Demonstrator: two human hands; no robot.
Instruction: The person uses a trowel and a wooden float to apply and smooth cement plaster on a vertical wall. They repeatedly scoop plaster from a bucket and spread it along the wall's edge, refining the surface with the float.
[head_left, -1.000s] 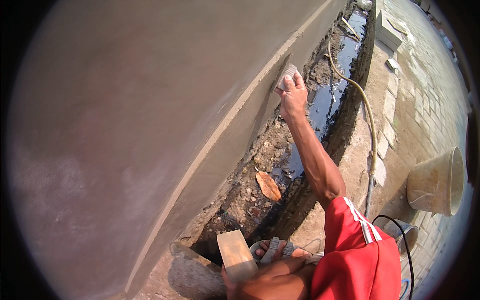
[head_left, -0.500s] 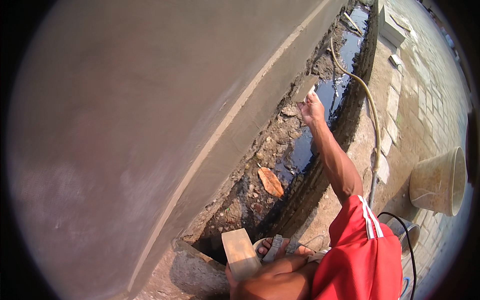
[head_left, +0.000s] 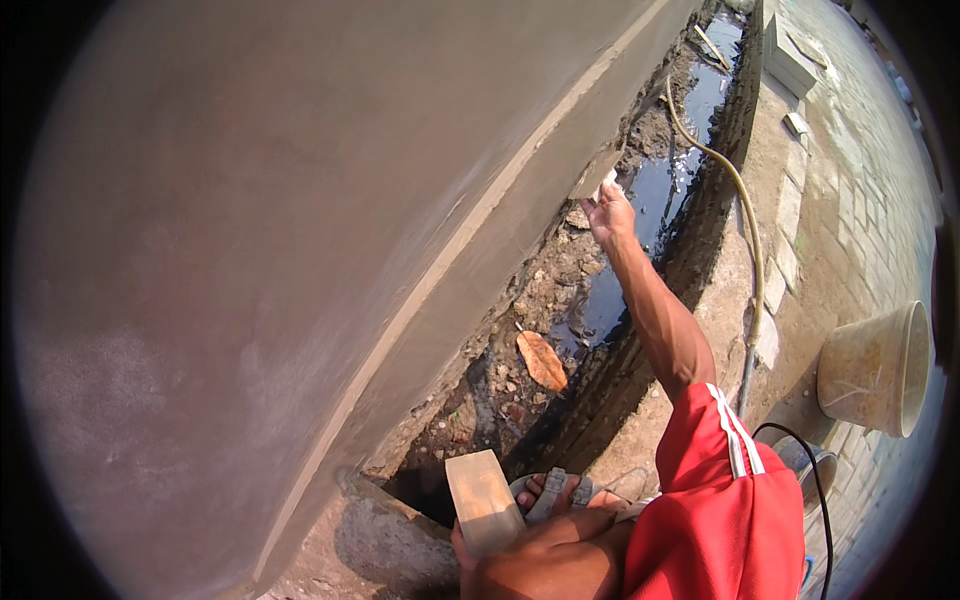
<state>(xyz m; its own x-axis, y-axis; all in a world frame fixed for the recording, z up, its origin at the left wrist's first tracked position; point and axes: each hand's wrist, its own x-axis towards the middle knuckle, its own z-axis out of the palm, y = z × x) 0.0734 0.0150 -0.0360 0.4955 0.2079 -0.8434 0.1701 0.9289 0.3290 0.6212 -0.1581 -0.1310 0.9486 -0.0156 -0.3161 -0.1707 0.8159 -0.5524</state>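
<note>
My right arm reaches far ahead over the ditch, its hand [head_left: 611, 214] closed on the pale handle of a plastering trowel [head_left: 592, 180]. The trowel's flat blade meets the bottom strip of the grey plastered wall [head_left: 500, 235], below a raised lighter band. Low in the view, my left hand [head_left: 463, 548] shows only a few fingers, wrapped round the edge of a tan rectangular board [head_left: 483, 495]. That board is held beside my bent knee, and its underside is hidden.
A ditch with dark water [head_left: 655, 205], rubble and a brown leaf [head_left: 542, 361] runs along the wall. Beyond its edge lie a hose [head_left: 742, 190], grey blocks [head_left: 790, 62], a pale bucket [head_left: 872, 370] and a black cable [head_left: 815, 465]. My sandalled foot [head_left: 550, 495] rests near the ditch.
My right hand and the trowel have shifted slightly left, closer in against the wall's lower strip. The left hand and its board stay nearly still.
</note>
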